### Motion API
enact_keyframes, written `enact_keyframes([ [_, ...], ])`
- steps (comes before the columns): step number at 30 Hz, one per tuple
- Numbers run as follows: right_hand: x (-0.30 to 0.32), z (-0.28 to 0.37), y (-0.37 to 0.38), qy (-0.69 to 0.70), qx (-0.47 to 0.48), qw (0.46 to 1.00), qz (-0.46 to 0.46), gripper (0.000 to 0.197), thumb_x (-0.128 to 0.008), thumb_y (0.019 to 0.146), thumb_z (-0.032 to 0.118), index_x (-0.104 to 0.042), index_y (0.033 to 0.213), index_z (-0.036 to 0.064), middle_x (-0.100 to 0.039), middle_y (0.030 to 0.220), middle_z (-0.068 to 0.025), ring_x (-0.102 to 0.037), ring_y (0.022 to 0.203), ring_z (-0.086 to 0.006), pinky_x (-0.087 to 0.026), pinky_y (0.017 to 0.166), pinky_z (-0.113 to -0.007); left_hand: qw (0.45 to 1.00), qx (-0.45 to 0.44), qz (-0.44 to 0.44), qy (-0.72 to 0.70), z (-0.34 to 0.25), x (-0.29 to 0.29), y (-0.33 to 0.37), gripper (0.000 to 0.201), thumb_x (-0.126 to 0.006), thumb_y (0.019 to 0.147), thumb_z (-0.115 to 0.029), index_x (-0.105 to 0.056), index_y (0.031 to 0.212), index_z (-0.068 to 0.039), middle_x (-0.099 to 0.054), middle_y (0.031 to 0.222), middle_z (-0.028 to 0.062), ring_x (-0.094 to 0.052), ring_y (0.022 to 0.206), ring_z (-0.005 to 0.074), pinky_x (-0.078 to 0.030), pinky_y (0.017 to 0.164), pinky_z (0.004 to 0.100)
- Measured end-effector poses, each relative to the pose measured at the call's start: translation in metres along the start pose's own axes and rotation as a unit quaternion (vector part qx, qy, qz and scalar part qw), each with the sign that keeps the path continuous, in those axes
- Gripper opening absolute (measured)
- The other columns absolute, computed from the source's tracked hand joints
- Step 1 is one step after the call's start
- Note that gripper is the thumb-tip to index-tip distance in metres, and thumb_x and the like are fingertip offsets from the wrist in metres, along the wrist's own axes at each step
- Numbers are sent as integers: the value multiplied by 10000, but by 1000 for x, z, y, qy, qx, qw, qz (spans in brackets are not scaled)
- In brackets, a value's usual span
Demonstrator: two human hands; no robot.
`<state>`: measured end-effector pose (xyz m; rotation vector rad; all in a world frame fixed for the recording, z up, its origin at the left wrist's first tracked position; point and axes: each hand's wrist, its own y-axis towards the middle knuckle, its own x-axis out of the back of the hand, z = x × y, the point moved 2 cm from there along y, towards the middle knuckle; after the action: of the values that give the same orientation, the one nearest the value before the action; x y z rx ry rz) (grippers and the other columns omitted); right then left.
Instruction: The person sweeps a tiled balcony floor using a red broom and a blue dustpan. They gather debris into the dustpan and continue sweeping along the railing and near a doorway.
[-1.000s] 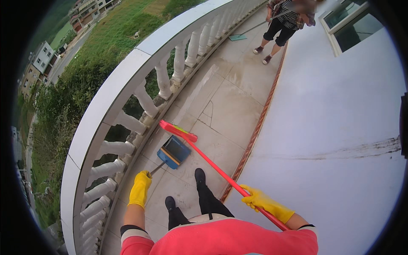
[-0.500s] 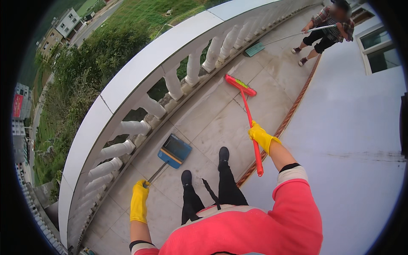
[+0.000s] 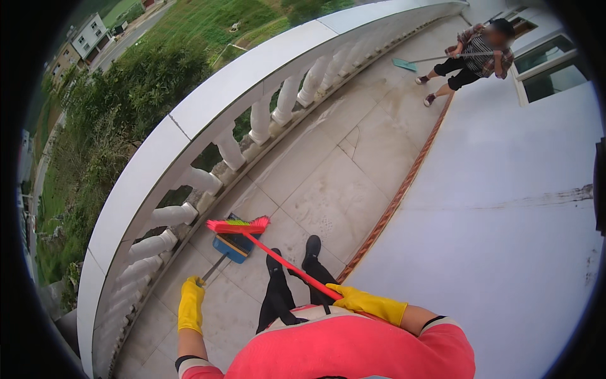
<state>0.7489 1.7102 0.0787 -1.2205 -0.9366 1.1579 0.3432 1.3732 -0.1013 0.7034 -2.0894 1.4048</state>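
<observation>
Both my hands wear yellow rubber gloves. My left hand (image 3: 191, 304) is closed round the grey handle of a blue dustpan (image 3: 231, 248), which lies on the tiled floor ahead of my feet. In my right hand (image 3: 369, 303), held close to my waist, is the red handle of a broom (image 3: 291, 268). Its red head with a yellow-green patch hovers over or rests at the far edge of the dustpan; I cannot tell which. The broom head hides part of the pan.
A curved white balustrade (image 3: 208, 95) bounds the walkway on the left. Along the right runs a white wall (image 3: 492, 189) with a brown patterned base strip (image 3: 404, 183). Farther off, another person (image 3: 476, 54) holds a long-handled tool with a green head (image 3: 404, 64).
My right hand has drawn the broom back toward me and left, bringing its head from the far floor to the dustpan. The other person's green-headed tool has shifted away from the balustrade.
</observation>
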Motion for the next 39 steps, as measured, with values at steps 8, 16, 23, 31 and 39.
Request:
enact_keyframes([
  [8,29,-30,-67,145,59,983,-92,758,-649,875,148,-297,1543,221,-524,655,-29,-469,451,-120,-412,410,-287,999,31,-14,-7,11,-14,-10,353,-612,820,68,-646,1149,-57,-722,1046,89,-680,992,212,-499,857,270],
  [16,146,-105,-6,253,94,930,-249,786,-640,877,118,-244,1546,236,-519,646,-23,-480,453,-130,-427,399,-347,953,89,-37,-287,46,-22,-57,407,-623,708,160,-635,1068,-30,-691,938,83,-638,800,179,-508,622,306],
  [23,185,-158,46,259,71,923,-275,542,-579,862,73,-410,1364,185,-526,650,-48,-502,478,-154,-441,441,-370,963,77,-56,-253,109,-5,-128,376,-637,658,150,-673,982,-36,-677,833,63,-609,655,164,-472,534,300],
  [31,144,-135,55,76,-84,903,-415,358,-506,856,35,-520,1207,105,-546,658,-101,-573,514,-233,-467,477,-416,944,114,-111,-290,177,22,-168,384,-655,616,136,-685,959,-35,-675,811,30,-597,661,157,-477,566,300],
  [39,-23,-43,132,22,4,914,-405,351,-581,869,112,-527,1212,64,-662,932,-208,-674,839,-367,-528,688,-450,953,116,-64,-271,314,55,-142,466,-642,654,174,-633,1088,4,-706,954,83,-643,816,164,-515,662,293],
])
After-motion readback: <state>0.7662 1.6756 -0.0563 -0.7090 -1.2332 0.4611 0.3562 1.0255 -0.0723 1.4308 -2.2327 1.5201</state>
